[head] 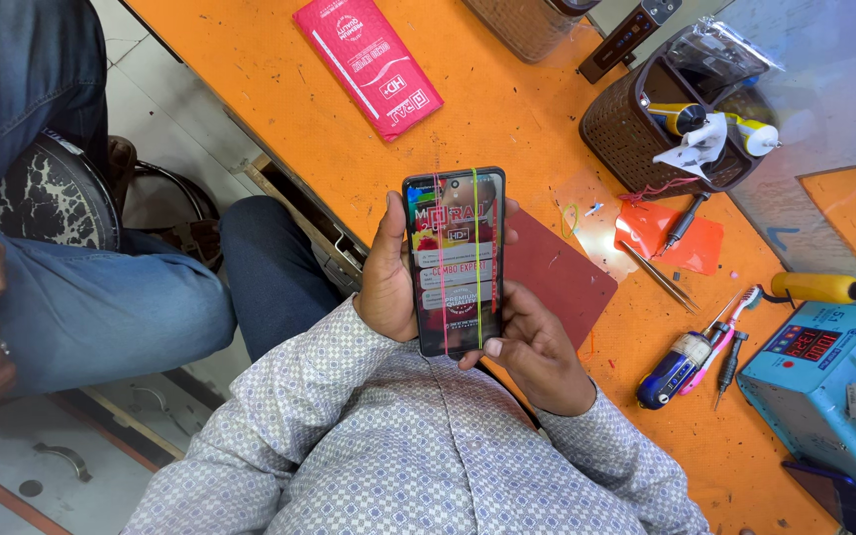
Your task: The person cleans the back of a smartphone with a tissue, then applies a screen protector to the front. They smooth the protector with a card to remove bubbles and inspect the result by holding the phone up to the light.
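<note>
From my seat I see the black rectangular smartphone with a colourful printed film on its screen (454,260) held upright between both hands, its long axis running from six to twelve o'clock over the edge of the orange rubber-topped workbench (507,109). My left hand (388,282) is closed around the phone's nine o'clock edge, thumb lying up the side. My right hand (537,347) cups the lower corner at about five o'clock, its thumb tip touching the bottom of the glass; so both grips are shut on the phone, the left taking more of its length. Just behind the phone, at three o'clock, lies a dark red flat mat (562,277). A pink flat packet (369,64) sits well apart at eleven o'clock, and a blue-bodied hand tool (674,369) lies at four o'clock.
</note>
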